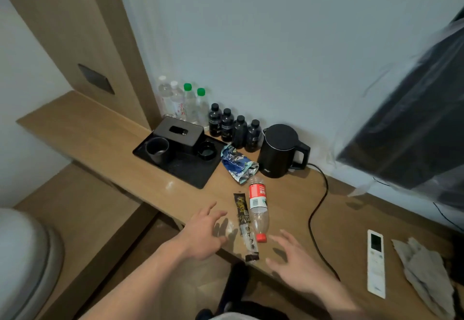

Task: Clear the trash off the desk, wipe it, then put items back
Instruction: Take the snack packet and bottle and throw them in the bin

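Both grips are open and empty: left hand (203, 234) and right hand (296, 262) flank the fallen plastic bottle (258, 210) and dark wrapper (244, 227) on the surface (125, 144).

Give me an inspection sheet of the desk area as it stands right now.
Surface: wooden desk, not yet cleared.
Job's things: empty bottle lying on its side; long dark wrapper beside it; crumpled blue wrapper near the kettle; grey cloth at the right edge.
Clutter: black tray holding a tissue box and cup; water bottles and four dark bottles by the wall; remote.
Grippers: left hand and right hand both open, empty, either side of the bottle.
Cables: kettle cord trailing across the desk.
Surroundings: plastic-covered black screen on the right.
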